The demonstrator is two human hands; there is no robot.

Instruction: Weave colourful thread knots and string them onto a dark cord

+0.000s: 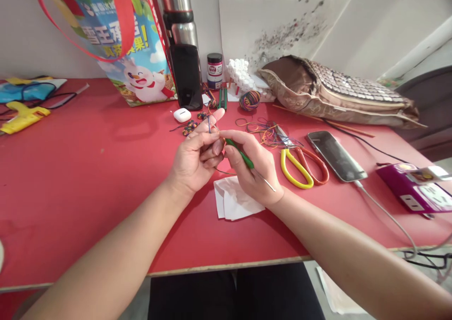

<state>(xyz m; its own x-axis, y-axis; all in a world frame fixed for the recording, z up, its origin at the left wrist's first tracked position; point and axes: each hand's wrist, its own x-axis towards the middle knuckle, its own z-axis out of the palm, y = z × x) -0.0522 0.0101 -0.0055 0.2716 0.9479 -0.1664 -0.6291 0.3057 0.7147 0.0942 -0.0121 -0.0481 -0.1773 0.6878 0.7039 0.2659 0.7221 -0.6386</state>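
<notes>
My right hand (pixel 252 164) is closed around the green handle of a crochet hook (pixel 243 154), whose metal end sticks out toward my wrist. Against its tip, my left hand (pixel 199 157) pinches multicoloured yarn (pixel 209 124), with a strand running up around the raised index finger. The small work between the fingertips is mostly hidden. A thin yarn tail hangs below the hands. Beyond my left hand lie small crocheted pieces (pixel 190 128) in dark mixed colours. A multicoloured yarn ball (pixel 249 100) sits farther back, and loose tangled yarn (pixel 264 132) lies to the right.
Scissors (pixel 300 167) with yellow and red handles lie right of my hands, beside a charging phone (pixel 337 155) and a purple power strip (pixel 416 188). White tissue (pixel 235 200) lies under my right hand. Behind stand a bag (pixel 141 42), an upright phone (pixel 186 77) and a thermos (pixel 178 14).
</notes>
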